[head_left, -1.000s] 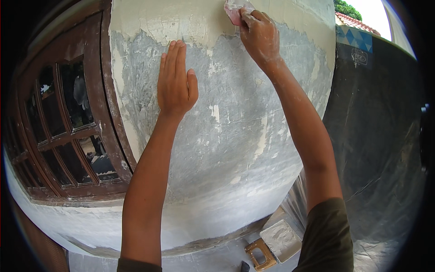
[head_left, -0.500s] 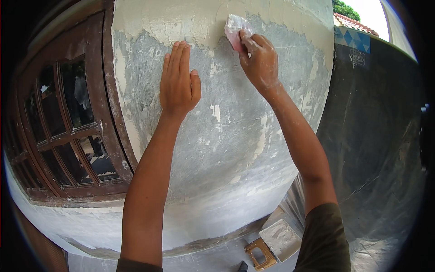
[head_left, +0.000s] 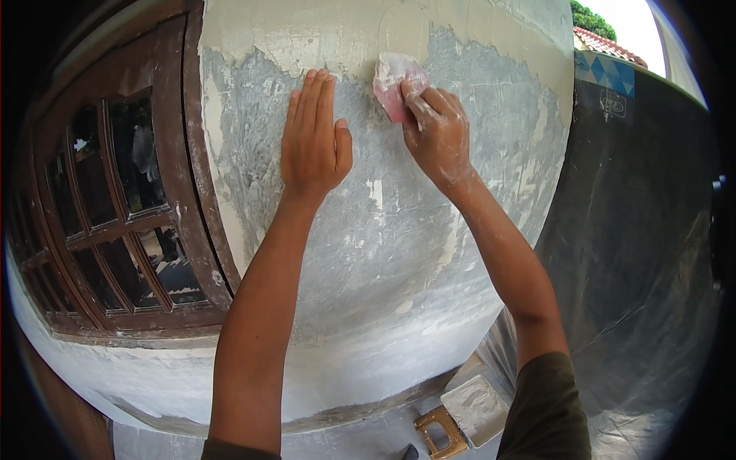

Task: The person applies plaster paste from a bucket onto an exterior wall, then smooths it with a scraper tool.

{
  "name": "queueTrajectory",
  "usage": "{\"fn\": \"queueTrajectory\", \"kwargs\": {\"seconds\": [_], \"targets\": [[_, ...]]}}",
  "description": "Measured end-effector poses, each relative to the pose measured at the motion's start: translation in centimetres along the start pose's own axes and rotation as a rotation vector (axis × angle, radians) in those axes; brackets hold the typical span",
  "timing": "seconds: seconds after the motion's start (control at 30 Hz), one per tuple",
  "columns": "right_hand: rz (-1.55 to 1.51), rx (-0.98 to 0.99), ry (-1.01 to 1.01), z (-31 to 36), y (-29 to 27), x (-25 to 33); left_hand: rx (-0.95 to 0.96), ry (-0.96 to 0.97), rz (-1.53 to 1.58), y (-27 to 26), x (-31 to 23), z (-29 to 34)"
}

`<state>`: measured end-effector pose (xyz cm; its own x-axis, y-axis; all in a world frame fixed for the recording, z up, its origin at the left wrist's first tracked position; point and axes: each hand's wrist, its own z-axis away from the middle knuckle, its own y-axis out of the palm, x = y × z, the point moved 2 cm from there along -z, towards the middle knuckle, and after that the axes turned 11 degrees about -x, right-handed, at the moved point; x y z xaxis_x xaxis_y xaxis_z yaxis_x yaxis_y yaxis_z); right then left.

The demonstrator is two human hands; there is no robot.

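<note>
A grey, rough wall (head_left: 360,253) stands before me, its upper part coated with cream-coloured filler (head_left: 322,31) that ends in a ragged lower edge. My left hand (head_left: 314,138) lies flat against the grey part, fingers stretched upward, tips just under that edge. Pinched in my right hand (head_left: 445,134) is a pink plastic scraper (head_left: 397,88), its upper part smeared with whitish filler. The scraper is at the wall just below the coated band. Whitish smears also mark my right fingers and wrist.
To the left is a brown wooden window frame (head_left: 172,123) with glass panes. Down on the floor, a tray of filler (head_left: 477,406) sits beside a yellowish-brown stool (head_left: 441,433). Dark plastic sheeting (head_left: 636,230) hangs along the right side.
My right hand has brought the scraper down the wall, away from the cream coat. My left hand stays flat on the wall, and the view has shifted slightly.
</note>
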<state>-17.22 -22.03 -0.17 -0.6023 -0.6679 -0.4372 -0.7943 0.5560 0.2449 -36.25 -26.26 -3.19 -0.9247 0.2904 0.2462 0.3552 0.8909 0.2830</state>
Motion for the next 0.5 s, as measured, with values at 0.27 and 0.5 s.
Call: {"fn": "queueTrajectory", "kwargs": {"seconds": [0.27, 0.5], "targets": [[0.144, 0.019, -0.059, -4.4, 4.7, -3.4, -0.012, 0.003, -0.004, 0.1, 0.2, -0.2], [-0.095, 0.072, 0.02, 1.7, -0.4, 1.7, -0.023, -0.008, 0.009, -0.3, 0.2, 0.0]]}}
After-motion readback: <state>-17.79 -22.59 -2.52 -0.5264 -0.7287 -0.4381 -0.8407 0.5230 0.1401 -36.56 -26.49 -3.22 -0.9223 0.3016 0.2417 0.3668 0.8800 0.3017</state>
